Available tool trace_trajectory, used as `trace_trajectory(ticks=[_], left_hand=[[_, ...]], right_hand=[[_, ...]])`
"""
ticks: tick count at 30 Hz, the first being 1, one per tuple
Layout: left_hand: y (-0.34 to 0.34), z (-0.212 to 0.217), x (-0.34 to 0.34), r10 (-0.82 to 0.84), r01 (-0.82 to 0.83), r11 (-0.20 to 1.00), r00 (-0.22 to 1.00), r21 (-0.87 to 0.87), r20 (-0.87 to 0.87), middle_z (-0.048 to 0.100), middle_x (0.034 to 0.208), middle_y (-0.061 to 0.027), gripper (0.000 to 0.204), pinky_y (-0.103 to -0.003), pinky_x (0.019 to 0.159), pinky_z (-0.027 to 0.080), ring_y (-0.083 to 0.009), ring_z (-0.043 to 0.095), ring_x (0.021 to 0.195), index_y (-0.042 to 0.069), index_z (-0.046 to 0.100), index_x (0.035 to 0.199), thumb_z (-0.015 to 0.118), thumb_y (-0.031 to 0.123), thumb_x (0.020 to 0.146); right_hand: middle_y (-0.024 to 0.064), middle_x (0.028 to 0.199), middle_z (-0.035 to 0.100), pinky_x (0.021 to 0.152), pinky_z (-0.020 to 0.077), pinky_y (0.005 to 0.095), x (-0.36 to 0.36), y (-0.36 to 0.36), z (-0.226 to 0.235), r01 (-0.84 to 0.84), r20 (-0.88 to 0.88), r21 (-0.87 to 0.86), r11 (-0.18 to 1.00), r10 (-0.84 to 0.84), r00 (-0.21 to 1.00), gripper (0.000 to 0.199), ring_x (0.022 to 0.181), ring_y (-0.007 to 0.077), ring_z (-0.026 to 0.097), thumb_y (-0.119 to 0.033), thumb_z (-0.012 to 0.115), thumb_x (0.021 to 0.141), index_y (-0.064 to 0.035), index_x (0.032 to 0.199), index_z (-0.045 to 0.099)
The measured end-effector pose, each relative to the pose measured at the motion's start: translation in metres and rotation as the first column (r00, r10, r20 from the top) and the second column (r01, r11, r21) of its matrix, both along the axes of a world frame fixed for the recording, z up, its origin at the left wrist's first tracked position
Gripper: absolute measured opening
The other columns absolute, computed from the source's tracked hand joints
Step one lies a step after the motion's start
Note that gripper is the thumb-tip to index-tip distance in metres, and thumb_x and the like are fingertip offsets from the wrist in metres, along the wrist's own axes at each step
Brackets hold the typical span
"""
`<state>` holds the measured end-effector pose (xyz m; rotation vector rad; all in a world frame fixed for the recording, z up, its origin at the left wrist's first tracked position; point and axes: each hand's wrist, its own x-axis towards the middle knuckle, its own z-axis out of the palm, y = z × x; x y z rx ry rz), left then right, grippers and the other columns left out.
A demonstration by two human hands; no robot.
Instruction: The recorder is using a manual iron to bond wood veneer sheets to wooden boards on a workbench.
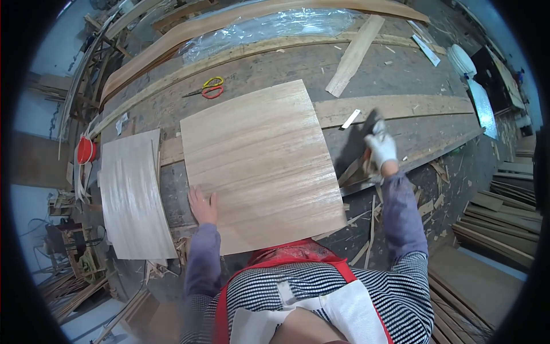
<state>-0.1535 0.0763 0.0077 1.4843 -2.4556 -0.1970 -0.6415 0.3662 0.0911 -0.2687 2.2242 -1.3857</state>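
Observation:
A large, pale wood veneer sheet [260,166] lies in front of me on the workbench, its grain running roughly left to right. My left hand [203,206] is bare and rests on the sheet's left edge, fingers stretched out. To the right of the sheet, my right hand [382,150] wears a white glove and is closed around a hand tool [375,124]. This tool has a grey metal part pointing away from me and an orange-brown part below; motion blur hides its exact kind. It appears apart from the sheet.
Left of the large sheet lies a stack of smaller veneer sheets [134,195]. Scissors [211,89] with yellow and red handles rest beyond it. Farther back are a wood strip [356,54] and clear plastic film [269,34]. Offcuts [427,208] litter the floor at right.

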Motion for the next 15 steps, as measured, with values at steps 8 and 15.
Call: trace_trajectory(ticks=[8, 15], left_hand=[[-0.024, -0.006, -0.026, -0.091, 0.092, 0.996, 0.995, -0.011, 0.028, 0.03, 0.15, -0.0228, 0.068, -0.048, 0.114, 0.021, -0.0379, 0.023, 0.142, 0.002, 0.038, 0.141, 0.061, 0.037, 0.088], [-0.027, 0.0, -0.025, -0.083, 0.082, 0.996, 0.996, 0.029, 0.044, 0.029, 0.151, -0.0225, 0.065, -0.05, 0.114, 0.02, -0.0383, 0.023, 0.142, 0.002, 0.039, 0.141, 0.061, 0.034, 0.088]], right_hand=[[0.0229, 0.083, 0.067, 0.072, 0.0527, 0.045, 0.142, -0.018, -0.015, -0.227, -0.242, 0.431, 0.873, 0.354, 0.903, 0.035, 0.082, 0.0386, 0.067, -0.03, 0.067, 0.081, 0.0009, 0.096, 0.061], [0.0242, 0.091, 0.067, 0.078, 0.0512, 0.0456, 0.035, -0.166, -0.04, -0.206, -0.326, 0.504, 0.839, 0.405, 0.854, 0.039, 0.09, 0.04, 0.066, -0.034, 0.065, 0.08, -0.0036, 0.106, 0.064]])
